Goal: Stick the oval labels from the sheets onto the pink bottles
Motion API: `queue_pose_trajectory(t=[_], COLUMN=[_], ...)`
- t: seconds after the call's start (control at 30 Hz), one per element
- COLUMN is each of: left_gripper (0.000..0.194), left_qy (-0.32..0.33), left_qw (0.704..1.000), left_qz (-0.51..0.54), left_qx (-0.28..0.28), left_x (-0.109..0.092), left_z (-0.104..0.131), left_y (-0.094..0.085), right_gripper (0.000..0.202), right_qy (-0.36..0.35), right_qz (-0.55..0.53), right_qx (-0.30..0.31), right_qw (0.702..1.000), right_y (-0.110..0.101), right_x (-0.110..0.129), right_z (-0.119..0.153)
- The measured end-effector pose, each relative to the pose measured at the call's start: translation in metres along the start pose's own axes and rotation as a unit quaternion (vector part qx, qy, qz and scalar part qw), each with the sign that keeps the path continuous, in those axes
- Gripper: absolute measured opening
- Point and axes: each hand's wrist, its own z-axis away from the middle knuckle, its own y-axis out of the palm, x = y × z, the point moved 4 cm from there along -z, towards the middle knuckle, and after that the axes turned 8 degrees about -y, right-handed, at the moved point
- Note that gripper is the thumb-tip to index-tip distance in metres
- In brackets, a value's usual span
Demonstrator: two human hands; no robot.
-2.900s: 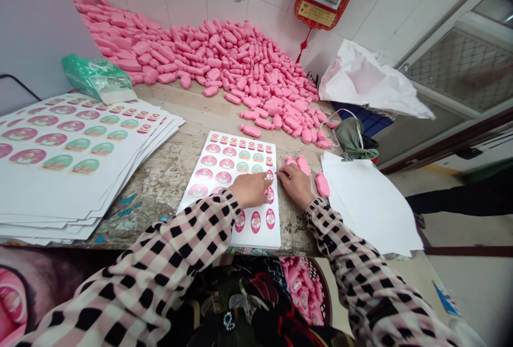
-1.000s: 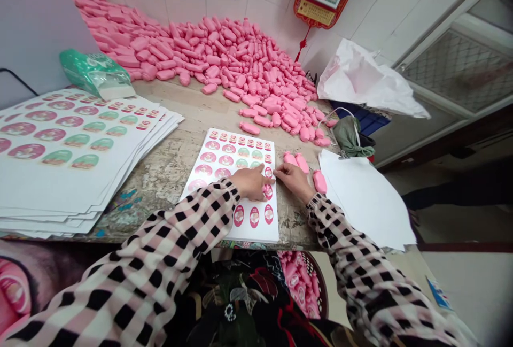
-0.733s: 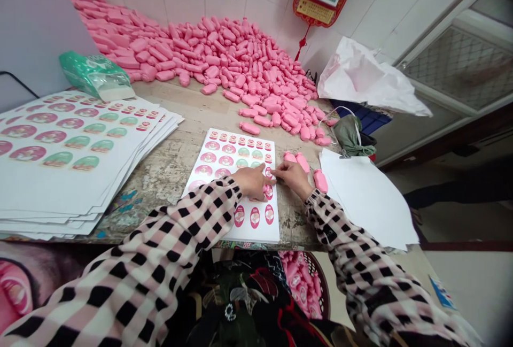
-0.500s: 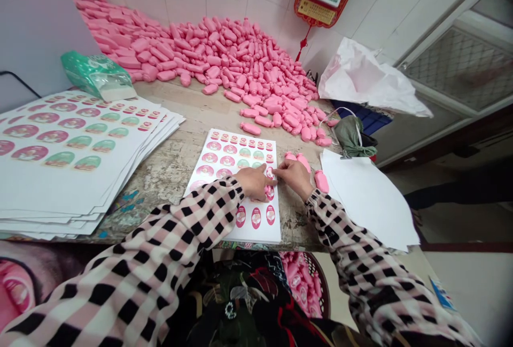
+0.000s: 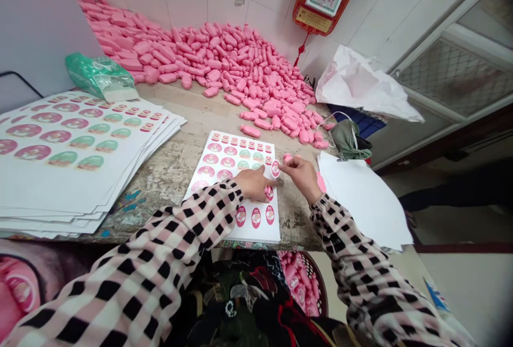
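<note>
A white sheet of printed stickers (image 5: 216, 146) lies on the table in front of me, with pink and green designs in rows. My left hand (image 5: 253, 184) rests on its right part, forefinger stretched toward the sheet's edge. The other fingers curl around a small pink bottle (image 5: 267, 190), of which only a bit shows. Between thumb and forefinger, my right hand (image 5: 301, 176) pinches an oval pink sticker (image 5: 275, 169), lifted at the sheet's right edge. Beyond that hand, a few loose pink bottles (image 5: 287, 158) lie partly hidden.
A large heap of pink bottles (image 5: 216, 61) lies against the tiled wall. To the left are stacked sticker sheets (image 5: 60, 181) under a green plastic packet (image 5: 98, 75). White paper (image 5: 360, 197) lies at right. Below the table edge stands a basket (image 5: 321, 288) of pink bottles.
My right hand has pulled the oval sticker up off the sheet and moved slightly right. My left hand stays in place on the sheet.
</note>
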Motion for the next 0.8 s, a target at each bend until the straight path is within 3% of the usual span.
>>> queue_pose_trajectory(t=[0.13, 0.2, 0.23, 0.27, 0.33, 0.4, 0.43, 0.47, 0.53, 0.8], left_gripper=[0.058, 0.055, 0.055, 0.055, 0.057, 0.056, 0.054, 0.053, 0.05, 0.048], left_qy=[0.016, -0.01, -0.027, -0.042, -0.053, -0.052, -0.053, -0.055, -0.056, -0.075], left_qw=[0.993, 0.961, 0.919, 0.855, 0.703, 0.586, 0.552, 0.534, 0.525, 0.539], left_qz=[0.097, 0.256, 0.376, 0.504, 0.706, 0.809, 0.832, 0.844, 0.849, 0.839], left_qx=[-0.057, -0.102, -0.115, -0.112, -0.061, -0.009, 0.004, 0.008, 0.004, 0.002], left_x=[0.01, 0.018, 0.022, 0.026, 0.027, 0.024, 0.022, 0.02, 0.016, 0.005], left_z=[0.019, 0.034, 0.041, 0.049, 0.061, 0.07, 0.073, 0.076, 0.08, 0.087], left_y=[-0.002, -0.006, -0.007, -0.006, 0.001, 0.01, 0.014, 0.018, 0.024, 0.031], right_gripper=[0.035, 0.034, 0.033, 0.031, 0.028, 0.026, 0.026, 0.025, 0.024, 0.027], right_qy=[0.029, 0.036, 0.039, 0.042, 0.04, 0.03, 0.023, 0.016, 0.004, -0.01], right_qz=[-0.15, -0.23, -0.265, -0.294, -0.337, -0.362, -0.366, -0.366, -0.354, -0.299], right_qx=[-0.043, -0.068, -0.073, -0.074, -0.064, -0.049, -0.044, -0.039, -0.03, -0.022], right_qw=[0.987, 0.97, 0.961, 0.952, 0.938, 0.93, 0.929, 0.93, 0.935, 0.954], right_y=[-0.004, -0.006, -0.005, -0.004, 0.001, 0.007, 0.011, 0.013, 0.017, 0.019], right_x=[-0.005, 0.002, 0.008, 0.015, 0.031, 0.048, 0.057, 0.064, 0.076, 0.087], right_z=[0.019, 0.032, 0.039, 0.046, 0.061, 0.075, 0.082, 0.088, 0.097, 0.108])
